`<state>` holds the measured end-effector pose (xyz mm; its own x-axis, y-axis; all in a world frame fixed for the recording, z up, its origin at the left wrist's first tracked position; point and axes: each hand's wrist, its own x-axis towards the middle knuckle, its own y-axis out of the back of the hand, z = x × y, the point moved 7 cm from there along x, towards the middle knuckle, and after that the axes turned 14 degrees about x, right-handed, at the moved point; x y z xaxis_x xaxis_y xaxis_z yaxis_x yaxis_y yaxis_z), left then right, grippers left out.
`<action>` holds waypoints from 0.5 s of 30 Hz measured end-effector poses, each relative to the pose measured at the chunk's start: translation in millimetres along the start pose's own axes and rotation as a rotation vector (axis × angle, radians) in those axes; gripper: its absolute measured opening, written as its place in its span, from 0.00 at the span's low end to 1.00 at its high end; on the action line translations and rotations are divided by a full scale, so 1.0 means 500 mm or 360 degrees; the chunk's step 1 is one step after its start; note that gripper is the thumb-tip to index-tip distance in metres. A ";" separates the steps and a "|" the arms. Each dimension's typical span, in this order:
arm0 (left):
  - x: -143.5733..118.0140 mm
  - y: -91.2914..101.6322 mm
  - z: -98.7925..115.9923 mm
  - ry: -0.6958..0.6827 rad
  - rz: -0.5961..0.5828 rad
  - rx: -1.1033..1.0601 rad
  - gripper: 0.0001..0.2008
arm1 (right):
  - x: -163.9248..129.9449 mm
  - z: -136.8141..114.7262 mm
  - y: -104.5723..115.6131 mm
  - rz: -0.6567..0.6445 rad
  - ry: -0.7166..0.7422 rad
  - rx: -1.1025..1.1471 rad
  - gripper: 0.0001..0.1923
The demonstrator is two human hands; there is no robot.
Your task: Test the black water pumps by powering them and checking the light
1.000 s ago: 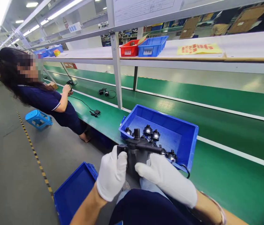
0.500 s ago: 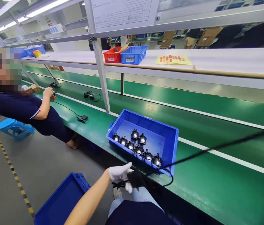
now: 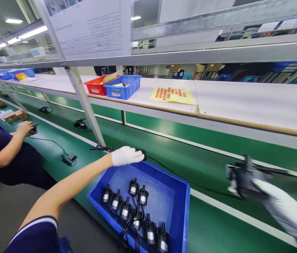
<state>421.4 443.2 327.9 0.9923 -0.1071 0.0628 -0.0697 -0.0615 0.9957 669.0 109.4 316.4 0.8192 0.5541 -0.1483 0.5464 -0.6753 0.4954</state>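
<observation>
At lower right the right hand (image 3: 277,205) clamps a rigid black pump (image 3: 241,179); its limp cable (image 3: 190,181) trails to the left hand (image 3: 126,155), closed on the plug end.

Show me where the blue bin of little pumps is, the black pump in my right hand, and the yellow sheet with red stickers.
blue bin (image 3: 182,207), head view, on its right wall.
black pump (image 3: 243,177), head view, on its blurred body above the glove.
yellow sticker sheet (image 3: 173,95), head view, on the middle of the sheet.

Blue bin (image 3: 182,196) and post (image 3: 85,102) crowd the open belt (image 3: 217,154).
</observation>
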 end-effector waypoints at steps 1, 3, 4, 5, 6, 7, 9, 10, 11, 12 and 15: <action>0.078 -0.012 -0.047 0.0006 -0.0004 0.0021 0.18 | 0.047 0.008 -0.007 -0.0044 -0.0010 0.0010 0.36; 0.226 -0.051 -0.125 0.0042 -0.0034 0.0055 0.17 | 0.142 0.022 -0.041 -0.0095 -0.0032 -0.0036 0.33; 0.292 -0.078 -0.153 0.0083 -0.0053 0.0069 0.16 | 0.189 0.033 -0.066 -0.0088 -0.0057 -0.0102 0.32; 0.348 -0.111 -0.173 0.0134 -0.0078 0.0080 0.16 | 0.234 0.048 -0.095 -0.0078 -0.0109 -0.0179 0.32; 0.394 -0.149 -0.184 0.0188 -0.0107 0.0086 0.16 | 0.276 0.068 -0.128 -0.0064 -0.0190 -0.0261 0.31; 0.429 -0.191 -0.186 0.0240 -0.0143 0.0086 0.18 | 0.313 0.091 -0.165 -0.0067 -0.0263 -0.0331 0.30; 0.468 -0.283 -0.169 0.0319 -0.0237 0.0059 0.20 | 0.372 0.143 -0.248 -0.0110 -0.0382 -0.0440 0.26; 0.475 -0.330 -0.154 0.0342 -0.0294 0.0031 0.20 | 0.393 0.169 -0.290 -0.0152 -0.0425 -0.0484 0.24; 0.477 -0.374 -0.137 0.0357 -0.0357 -0.0008 0.19 | 0.408 0.193 -0.330 -0.0199 -0.0463 -0.0525 0.21; 0.474 -0.414 -0.120 0.0365 -0.0422 -0.0056 0.18 | 0.419 0.215 -0.367 -0.0254 -0.0493 -0.0563 0.19; 0.458 -0.492 -0.091 0.0382 -0.0602 -0.0230 0.16 | 0.430 0.252 -0.445 -0.0444 -0.0523 -0.0649 0.15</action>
<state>670.4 479.1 100.5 0.9422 0.1297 -0.3089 0.2993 0.0885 0.9500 745.4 317.4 66.7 0.7009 0.4599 -0.5452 0.6910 -0.2481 0.6790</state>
